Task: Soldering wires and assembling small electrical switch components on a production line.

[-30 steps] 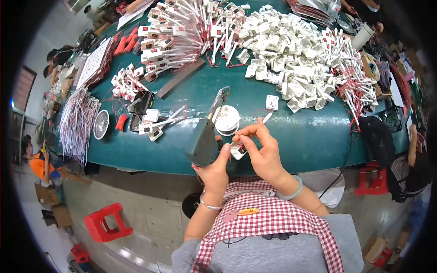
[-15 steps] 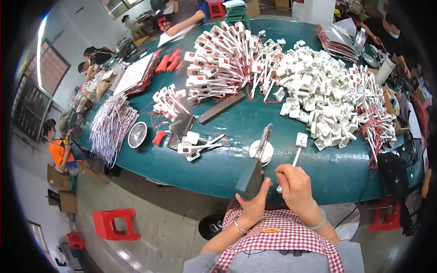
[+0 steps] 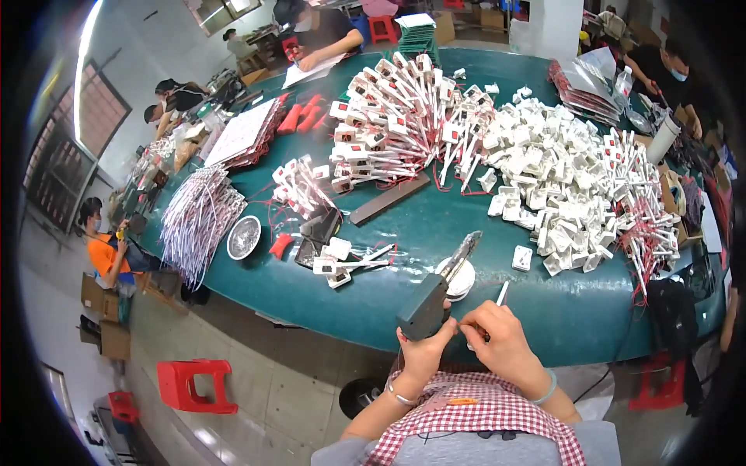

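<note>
My left hand (image 3: 423, 349) is wrapped round the grip of a dark glue gun (image 3: 422, 305). Its long silvery nozzle points away from me, over a round white disc (image 3: 463, 281) on the table. Close on the right, my right hand (image 3: 501, 335) pinches a thin white stick (image 3: 503, 293); most of it is hidden by the fingers. Beyond the stick's tip, a small white plastic housing (image 3: 522, 258) lies apart from it on the green table (image 3: 373, 311). A few white housings with sticks (image 3: 338, 264) lie left of the disc.
Loose white housings (image 3: 544, 171) form a heap at the back right. Bundled housings with sticks and red wires (image 3: 388, 124) spread behind. A brown bar (image 3: 388, 199), a metal bowl (image 3: 244, 238) and a white-strip bundle (image 3: 198, 225) lie left. Co-workers sit around the table.
My right hand has drawn the white stick back toward the glue gun, and its tip now shows apart from the white housing. The glue gun has tilted rightward; the whole view has shifted slightly.
</note>
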The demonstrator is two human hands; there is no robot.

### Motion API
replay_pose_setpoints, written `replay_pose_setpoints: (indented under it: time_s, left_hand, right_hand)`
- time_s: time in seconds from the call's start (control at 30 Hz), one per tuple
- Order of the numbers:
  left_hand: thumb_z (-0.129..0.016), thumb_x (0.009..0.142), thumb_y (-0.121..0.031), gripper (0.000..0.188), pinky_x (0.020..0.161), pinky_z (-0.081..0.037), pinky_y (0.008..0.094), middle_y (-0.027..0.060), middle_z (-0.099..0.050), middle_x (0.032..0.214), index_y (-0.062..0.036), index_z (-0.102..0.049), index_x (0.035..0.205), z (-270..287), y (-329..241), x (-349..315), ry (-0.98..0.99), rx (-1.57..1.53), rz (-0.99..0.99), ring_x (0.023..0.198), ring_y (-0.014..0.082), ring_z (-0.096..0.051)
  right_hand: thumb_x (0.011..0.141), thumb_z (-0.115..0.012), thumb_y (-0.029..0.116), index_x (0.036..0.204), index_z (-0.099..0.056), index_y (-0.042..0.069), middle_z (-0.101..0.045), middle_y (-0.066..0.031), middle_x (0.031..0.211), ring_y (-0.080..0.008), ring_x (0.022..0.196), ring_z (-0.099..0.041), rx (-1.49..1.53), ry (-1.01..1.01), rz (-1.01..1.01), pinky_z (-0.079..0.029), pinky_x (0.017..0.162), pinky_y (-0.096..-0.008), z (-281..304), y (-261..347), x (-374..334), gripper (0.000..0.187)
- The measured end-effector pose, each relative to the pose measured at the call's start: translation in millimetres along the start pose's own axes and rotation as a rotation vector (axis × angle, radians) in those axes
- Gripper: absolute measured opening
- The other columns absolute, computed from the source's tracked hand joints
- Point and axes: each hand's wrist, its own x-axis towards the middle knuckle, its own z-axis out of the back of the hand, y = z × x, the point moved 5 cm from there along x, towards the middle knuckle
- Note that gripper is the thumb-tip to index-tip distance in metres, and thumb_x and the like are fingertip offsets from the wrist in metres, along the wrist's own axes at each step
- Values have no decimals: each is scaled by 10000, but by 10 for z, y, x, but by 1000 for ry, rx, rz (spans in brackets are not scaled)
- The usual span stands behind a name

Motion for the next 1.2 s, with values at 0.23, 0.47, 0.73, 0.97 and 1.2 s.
replay_pose_setpoints:
  time_s: [0.23, 0.47, 0.73, 0.97, 1.2]
  left_hand:
    - [-681, 762, 87, 340, 623, -533, 273, 76, -633, 1024, 27, -608, 1088, -11, -184, 121, 40, 300, -153, 760, 138, -618]
    - [-725, 827, 0, 176, 735, -496, 243, 38, -690, 923, 21, -665, 991, -53, -425, 523, -28, 416, -294, 824, 91, -632]
    - [-733, 802, -1, 209, 694, -481, 239, 30, -662, 853, 25, -639, 987, -124, -203, 704, 1, 464, -265, 764, 77, -594]
    - [-723, 789, 29, 244, 688, -484, 247, 59, -660, 880, 41, -632, 1014, -100, -210, 662, 4, 556, -322, 769, 91, -592]
    - [-719, 780, 44, 278, 717, -500, 262, 94, -673, 960, 58, -628, 1042, -85, -183, 664, 24, 605, -321, 806, 112, -616]
  right_hand:
    - [824, -654, 49, 836, -573, 46, -548, -61, 749, -207, 619, -566, 191, -25, -271, -412, 645, -354, -46, -245, -73, 82]
    - [830, -638, 33, 855, -569, 22, -560, -88, 788, -235, 644, -577, 173, -118, -308, -445, 632, -362, 33, -357, 85, 74]
    - [812, -646, -33, 843, -585, -16, -524, -80, 928, -107, 568, -506, 158, -236, -252, -432, 516, -261, -3, -400, 280, 71]
    - [741, -674, -37, 774, -581, -12, -577, -104, 973, -235, 654, -611, 157, -255, -280, -505, 571, -340, -98, -445, 454, 102]
    - [735, -668, -64, 772, -581, -12, -587, -82, 967, -118, 584, -517, 102, -277, -242, -445, 527, -255, -176, -476, 511, 109]
